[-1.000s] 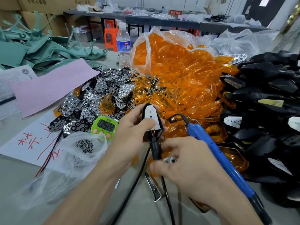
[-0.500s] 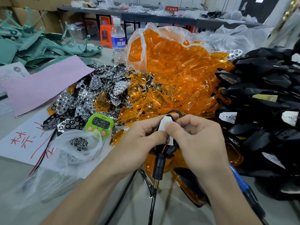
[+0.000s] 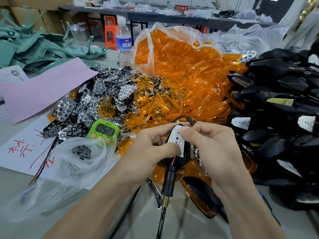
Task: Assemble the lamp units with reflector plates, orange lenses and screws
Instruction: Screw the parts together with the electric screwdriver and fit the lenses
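Now, at the lower middle, the left hand (image 3: 148, 152) and right hand (image 3: 215, 149) both pinch a black plastic lamp unit (image 3: 174, 138) with a white board.

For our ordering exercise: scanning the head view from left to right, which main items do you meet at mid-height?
Pink paper sheet → green digital timer → white LED circuit board → pile of black plastic lamp housings.

Both forearms reach forward, hands meeting at the middle. The left hand (image 3: 146, 149) has fingers curled and thumb pressing; the right hand (image 3: 212, 145) has fingers bent, fingertips pinching opposite.
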{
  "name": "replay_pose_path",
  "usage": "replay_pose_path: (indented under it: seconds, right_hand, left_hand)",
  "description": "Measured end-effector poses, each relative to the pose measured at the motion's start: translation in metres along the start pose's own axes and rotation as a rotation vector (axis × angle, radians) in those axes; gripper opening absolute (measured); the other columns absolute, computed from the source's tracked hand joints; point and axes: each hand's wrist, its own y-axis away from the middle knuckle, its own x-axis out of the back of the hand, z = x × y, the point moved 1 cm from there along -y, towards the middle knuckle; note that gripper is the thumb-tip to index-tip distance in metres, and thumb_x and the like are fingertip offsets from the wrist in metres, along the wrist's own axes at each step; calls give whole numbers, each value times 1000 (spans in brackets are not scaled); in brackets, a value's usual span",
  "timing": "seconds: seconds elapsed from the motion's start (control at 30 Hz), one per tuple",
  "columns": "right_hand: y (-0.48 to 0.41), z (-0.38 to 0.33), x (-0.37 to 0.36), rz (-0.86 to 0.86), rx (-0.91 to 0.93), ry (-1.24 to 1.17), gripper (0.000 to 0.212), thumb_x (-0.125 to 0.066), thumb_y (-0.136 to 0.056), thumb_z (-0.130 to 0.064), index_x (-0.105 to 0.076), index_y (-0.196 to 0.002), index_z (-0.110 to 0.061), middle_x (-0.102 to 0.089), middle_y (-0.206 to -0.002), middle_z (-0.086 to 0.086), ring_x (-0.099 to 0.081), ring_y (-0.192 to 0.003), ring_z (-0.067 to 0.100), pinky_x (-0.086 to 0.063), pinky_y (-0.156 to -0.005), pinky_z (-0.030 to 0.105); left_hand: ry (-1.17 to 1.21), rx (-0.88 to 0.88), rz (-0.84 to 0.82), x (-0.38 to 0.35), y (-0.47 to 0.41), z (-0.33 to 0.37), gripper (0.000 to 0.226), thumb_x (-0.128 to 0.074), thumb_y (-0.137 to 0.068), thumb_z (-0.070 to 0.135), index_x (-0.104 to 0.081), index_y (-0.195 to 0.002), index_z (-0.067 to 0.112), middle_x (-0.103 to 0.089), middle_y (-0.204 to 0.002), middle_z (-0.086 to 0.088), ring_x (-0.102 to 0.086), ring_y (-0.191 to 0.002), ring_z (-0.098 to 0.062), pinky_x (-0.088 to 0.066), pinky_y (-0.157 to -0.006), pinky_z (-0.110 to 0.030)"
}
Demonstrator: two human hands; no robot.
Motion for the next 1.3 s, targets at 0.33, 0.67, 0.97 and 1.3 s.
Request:
replay_pose_path:
  seconds: [0.33, 0.67, 0.97, 1.3]
  right_hand:
    - [0, -1, -1, 28, 18, 109, 38, -72, -81, -22, -56, -46, -17, -51, -47, -3, -47, -44, 13, -41, -45, 29]
    - [1, -1, -4, 12, 54, 187, 22, -63, -71, -27, -61, -51, -19, -51, -43, -4, -44, -45, 14, -44, -51, 40]
    - [0, 4, -3, 100, 137, 210, 35, -71, -82, -13, -56, -50, -11, -49, -43, -5, -48, -43, 0, -40, -43, 21]
    - [2, 1, -5, 118, 212, 305, 40, -67, -86, -22, -50, -50, -18, -38, -44, -11, -36, -44, 7, -32, -42, 21]
  left_hand:
    - [-3, -16, -94, 1, 4, 1, 51, -62, -90, -4, -67, -136, 18, -72, -99, -17, -68, -82, -27, -60, -69, -37]
    - [-11, 5, -74, 5, 2, 1, 63, -66, -83, -11, -65, -137, 20, -71, -100, -17, -65, -78, -25, -59, -67, -34]
    - [0, 40, -92, 3, 1, 3, 45, -61, -83, -2, -73, -124, 14, -70, -92, -9, -64, -80, -21, -56, -69, -32]
    - [-34, 23, -118, 2, 2, 2, 37, -57, -92, 4, -72, -125, 13, -66, -107, -29, -63, -91, -33, -58, -76, -39]
